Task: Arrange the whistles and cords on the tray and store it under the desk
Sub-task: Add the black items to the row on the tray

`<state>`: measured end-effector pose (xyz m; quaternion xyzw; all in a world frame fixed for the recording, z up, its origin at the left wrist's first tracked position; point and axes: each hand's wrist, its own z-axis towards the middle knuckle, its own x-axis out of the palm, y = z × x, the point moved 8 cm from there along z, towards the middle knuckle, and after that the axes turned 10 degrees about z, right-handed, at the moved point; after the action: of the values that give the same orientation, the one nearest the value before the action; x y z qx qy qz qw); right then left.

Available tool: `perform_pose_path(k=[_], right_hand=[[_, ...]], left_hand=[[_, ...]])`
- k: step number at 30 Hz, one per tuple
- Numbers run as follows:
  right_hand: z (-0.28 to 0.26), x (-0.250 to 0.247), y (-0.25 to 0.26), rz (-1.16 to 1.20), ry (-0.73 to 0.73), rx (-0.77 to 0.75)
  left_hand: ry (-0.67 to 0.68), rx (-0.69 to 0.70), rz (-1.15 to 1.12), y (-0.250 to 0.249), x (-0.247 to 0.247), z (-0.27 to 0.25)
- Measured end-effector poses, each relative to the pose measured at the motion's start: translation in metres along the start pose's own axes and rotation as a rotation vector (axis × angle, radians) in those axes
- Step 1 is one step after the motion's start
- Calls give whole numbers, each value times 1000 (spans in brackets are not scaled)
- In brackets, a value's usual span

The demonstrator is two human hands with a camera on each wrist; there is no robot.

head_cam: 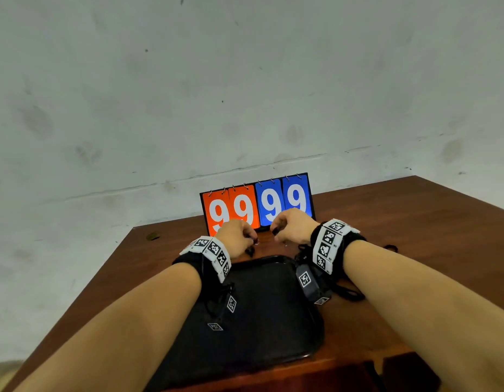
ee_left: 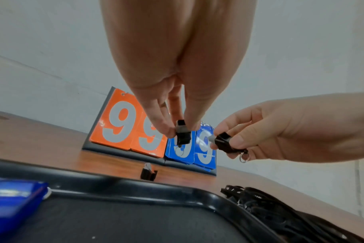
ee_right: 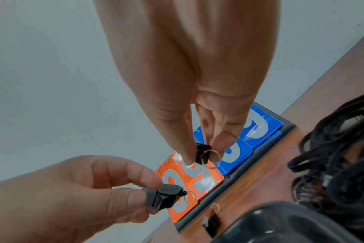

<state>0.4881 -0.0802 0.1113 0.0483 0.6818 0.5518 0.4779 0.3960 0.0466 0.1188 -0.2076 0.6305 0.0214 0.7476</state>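
Black tray [head_cam: 273, 343] nearest, its bed partly hidden by forearms. Cords [head_cam: 348, 291] at its 2 o'clock, part hidden. Left hand [head_cam: 236, 235] pinches whistle [ee_left: 182, 134]; right hand [head_cam: 293, 225] pinches second whistle [ee_left: 225, 142]. Third whistle [ee_left: 149, 171] on brown desk [head_cam: 414, 222], before scoreboard [head_cam: 257, 203]; grey wall [head_cam: 245, 80] behind.

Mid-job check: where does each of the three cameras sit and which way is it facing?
Head: worn high, looking forward and down at the black plastic tray on the brown desk; both forearms show.
Left wrist: looks along the left hand pinching a black whistle.
Right wrist: looks along the right hand pinching another black whistle.
Shared: both wrist views show the orange-and-blue flip scoreboard.
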Motion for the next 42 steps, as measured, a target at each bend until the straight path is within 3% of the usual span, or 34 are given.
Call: perform_pose_path(k=[8, 15, 19, 29, 33, 42], right_hand=[[-43, 13, 68, 127, 12, -55], [-63, 46, 96, 378, 76, -10], [-68, 66, 101, 404, 118, 19], [-72, 86, 106, 404, 119, 38], [-68, 89, 96, 274, 77, 71], [-76, 126, 66, 28, 391, 155]], left_hand=[[-78, 31, -86, 13, -52, -50], [-76, -63, -302, 41, -73, -94], [-93, -137, -376, 58, -81, -112], [-53, -127, -364, 68, -73, -130], [-13, -106, -253, 61, -60, -130], [68, -108, -149, 63, -28, -121]])
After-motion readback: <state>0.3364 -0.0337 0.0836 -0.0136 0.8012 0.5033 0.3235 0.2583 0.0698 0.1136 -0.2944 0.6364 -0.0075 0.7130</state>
